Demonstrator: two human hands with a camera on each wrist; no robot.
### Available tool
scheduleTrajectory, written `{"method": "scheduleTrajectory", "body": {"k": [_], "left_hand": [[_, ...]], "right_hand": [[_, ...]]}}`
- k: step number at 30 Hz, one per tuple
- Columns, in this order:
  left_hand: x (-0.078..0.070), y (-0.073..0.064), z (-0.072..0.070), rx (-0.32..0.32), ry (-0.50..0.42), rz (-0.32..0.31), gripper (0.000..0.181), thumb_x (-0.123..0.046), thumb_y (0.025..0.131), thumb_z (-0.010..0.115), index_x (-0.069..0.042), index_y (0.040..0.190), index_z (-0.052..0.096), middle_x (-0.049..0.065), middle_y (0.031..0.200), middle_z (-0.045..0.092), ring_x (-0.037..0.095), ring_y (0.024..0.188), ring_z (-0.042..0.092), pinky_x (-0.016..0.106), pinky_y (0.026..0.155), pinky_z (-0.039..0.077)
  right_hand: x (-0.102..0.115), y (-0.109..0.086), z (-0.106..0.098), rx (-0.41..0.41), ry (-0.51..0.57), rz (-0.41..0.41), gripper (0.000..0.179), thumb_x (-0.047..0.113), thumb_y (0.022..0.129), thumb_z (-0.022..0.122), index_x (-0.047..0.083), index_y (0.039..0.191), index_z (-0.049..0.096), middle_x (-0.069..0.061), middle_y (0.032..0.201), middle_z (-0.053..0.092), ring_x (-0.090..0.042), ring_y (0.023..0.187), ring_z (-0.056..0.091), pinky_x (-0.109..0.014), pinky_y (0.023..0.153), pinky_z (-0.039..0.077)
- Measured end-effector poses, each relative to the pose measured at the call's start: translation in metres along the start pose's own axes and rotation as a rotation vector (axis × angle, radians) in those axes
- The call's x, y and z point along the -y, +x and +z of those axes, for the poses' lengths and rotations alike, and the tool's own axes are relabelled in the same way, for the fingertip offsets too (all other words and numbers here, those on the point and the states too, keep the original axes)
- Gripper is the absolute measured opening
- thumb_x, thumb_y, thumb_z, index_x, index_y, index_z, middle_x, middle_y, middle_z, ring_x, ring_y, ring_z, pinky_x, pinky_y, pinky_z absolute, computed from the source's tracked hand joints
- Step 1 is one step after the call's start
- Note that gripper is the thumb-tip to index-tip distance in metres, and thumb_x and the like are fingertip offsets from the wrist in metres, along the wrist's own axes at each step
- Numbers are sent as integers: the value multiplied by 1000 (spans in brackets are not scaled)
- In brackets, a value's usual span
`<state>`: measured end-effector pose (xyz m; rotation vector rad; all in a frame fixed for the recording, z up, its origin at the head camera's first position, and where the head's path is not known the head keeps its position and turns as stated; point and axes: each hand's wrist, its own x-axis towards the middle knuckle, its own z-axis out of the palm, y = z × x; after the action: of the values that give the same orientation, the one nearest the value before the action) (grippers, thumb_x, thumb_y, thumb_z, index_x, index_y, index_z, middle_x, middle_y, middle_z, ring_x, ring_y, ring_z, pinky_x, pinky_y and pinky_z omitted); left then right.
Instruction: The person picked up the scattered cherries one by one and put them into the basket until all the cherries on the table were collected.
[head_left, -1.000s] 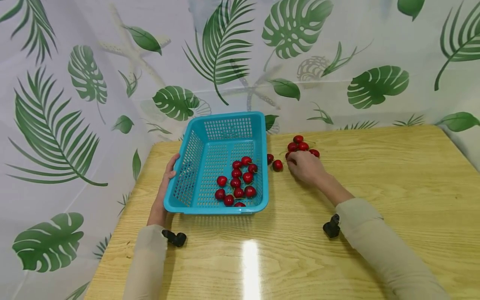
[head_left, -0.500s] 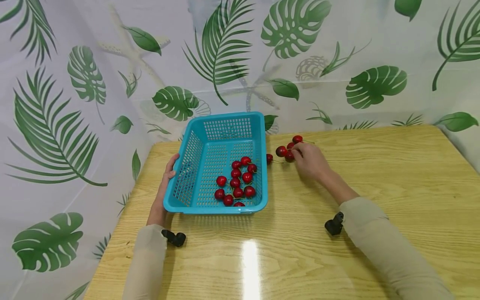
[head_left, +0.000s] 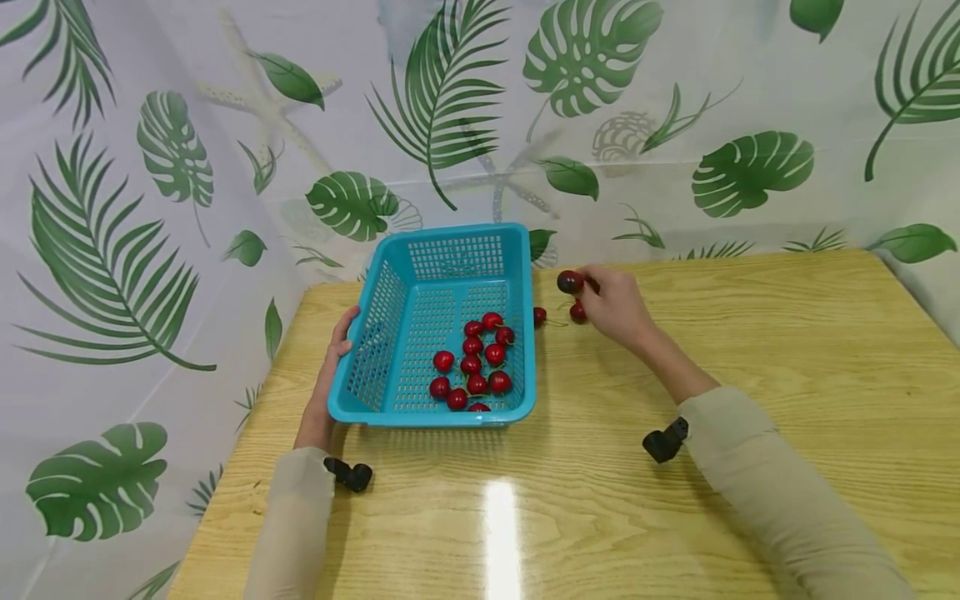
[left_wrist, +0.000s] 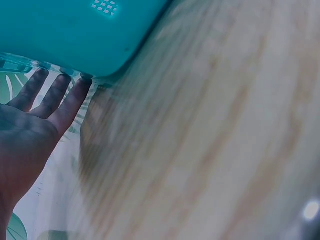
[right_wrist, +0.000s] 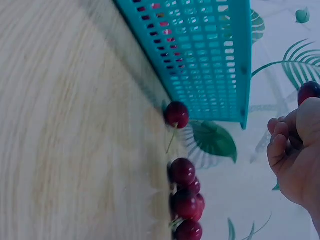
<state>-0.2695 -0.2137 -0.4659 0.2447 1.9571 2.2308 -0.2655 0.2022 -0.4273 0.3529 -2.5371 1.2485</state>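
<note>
A blue plastic basket [head_left: 405, 333] with perforated walls stands on the table, several red cherries [head_left: 471, 365] lying in its near right part. My left hand [head_left: 328, 371] is at the basket's left side; in the left wrist view its straight fingers [left_wrist: 70, 107] touch the basket at the rim. Raised above the table right of the basket, my right hand [head_left: 618, 308] pinches a dark red cherry [head_left: 570, 282]. Below that hand a cherry [head_left: 577, 312] shows on the table. The right wrist view shows a small cluster of cherries [right_wrist: 184, 202] there, mostly hidden from the head view.
A stemmed cherry [head_left: 540, 317] lies close against the basket's right wall. Behind the wooden table [head_left: 750, 350] hangs a white curtain [head_left: 465, 108] with green leaf prints, which also runs along the left side.
My right hand has taken hold of a cherry from the pile and lifted it up, away from the table. The left hand and the basket stay where they were.
</note>
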Motion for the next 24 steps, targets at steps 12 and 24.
{"method": "scheduleTrajectory", "body": {"k": [12, 24], "left_hand": [[6, 6, -6, 30, 9, 44, 67, -11, 92, 17, -10, 158, 5, 26, 161, 8, 30, 139, 27, 33, 107, 29], [1, -1, -4, 30, -10, 33, 65, -15, 95, 20, -19, 159, 14, 21, 163, 9, 32, 142, 24, 37, 109, 29]], "right_hand": [[46, 4, 8, -26, 59, -82, 15, 2, 94, 61, -6, 98, 73, -16, 80, 68, -21, 61, 51, -26, 55, 40], [87, 11, 47, 124, -19, -201, 17, 1, 94, 61, -8, 99, 73, -20, 95, 72, -27, 77, 65, -37, 68, 53]]}}
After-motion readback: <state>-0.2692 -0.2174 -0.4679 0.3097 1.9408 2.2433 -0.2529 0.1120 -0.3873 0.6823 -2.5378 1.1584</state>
